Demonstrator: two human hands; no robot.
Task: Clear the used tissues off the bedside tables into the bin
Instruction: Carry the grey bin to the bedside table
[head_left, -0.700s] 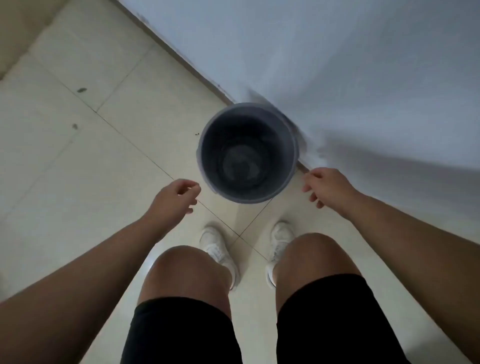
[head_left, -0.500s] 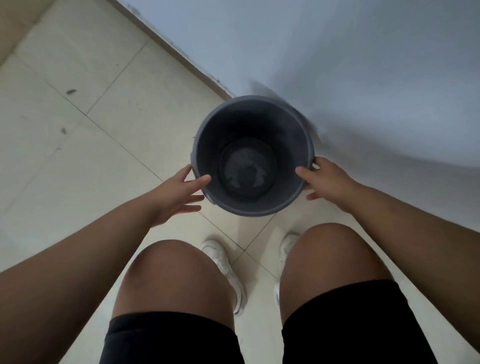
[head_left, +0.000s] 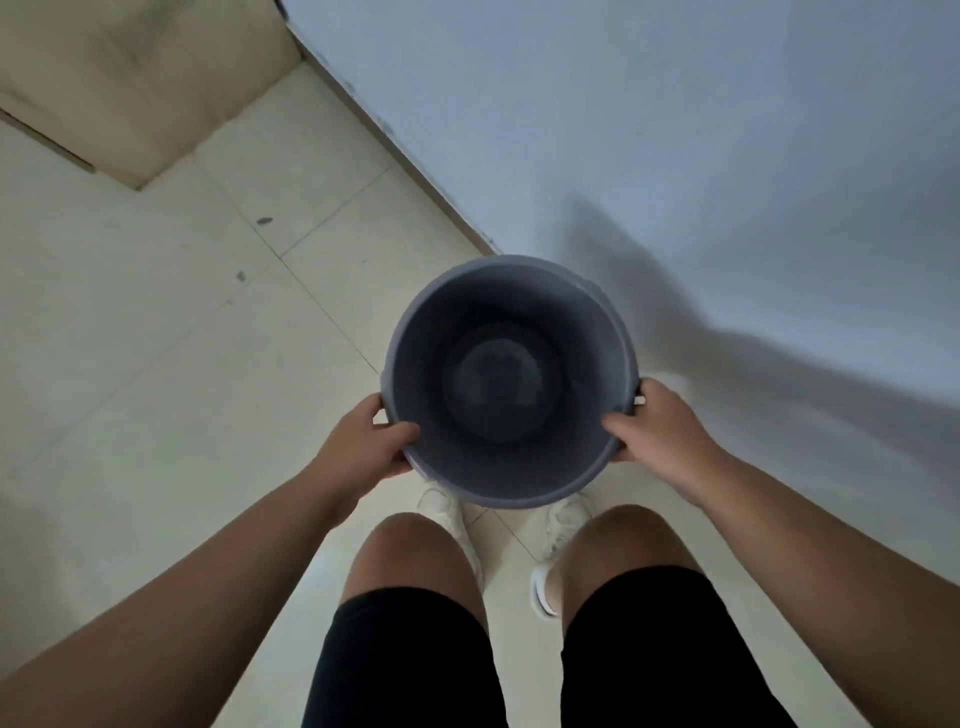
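While both hands, left hand and right hand, clamp the empty-looking bin rim, fingers wrapped, it could clip the wall behind it.

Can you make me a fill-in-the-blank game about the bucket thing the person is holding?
1. The grey bin is held by ____ hands, the left hand and the right hand.
2. Looking inside the bin, there are ____ tissues in it.
3. The person's shoes are ____ in colour.
4. The bin is near a pale blue ____.

Missing words: two; no; white; wall
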